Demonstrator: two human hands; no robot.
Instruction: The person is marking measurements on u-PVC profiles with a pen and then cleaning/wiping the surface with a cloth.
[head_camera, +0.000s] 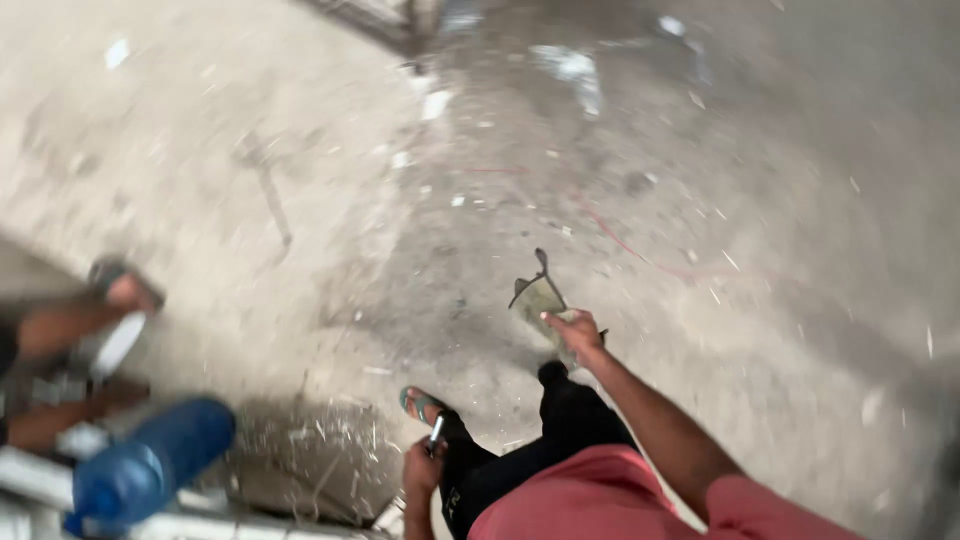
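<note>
The right hand (577, 330) gripped a flat, grey, mortar-caked metal trowel (541, 297) over the dusty concrete floor (300, 180); the left hand (423, 468) clasped a small silvery object (437, 430); no fresh work showed

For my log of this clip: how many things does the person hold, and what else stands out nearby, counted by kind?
Trowel-like tool in the right hand: 1
Small slim object in the left hand: 1
Blue water jug: 1
Total: 3

Soft, even daylight falls on the concrete floor (300, 200), palest at upper left. Motion blur smears everything, heaviest toward the floor's edges, where lines bend. Shadows are faint.
</note>
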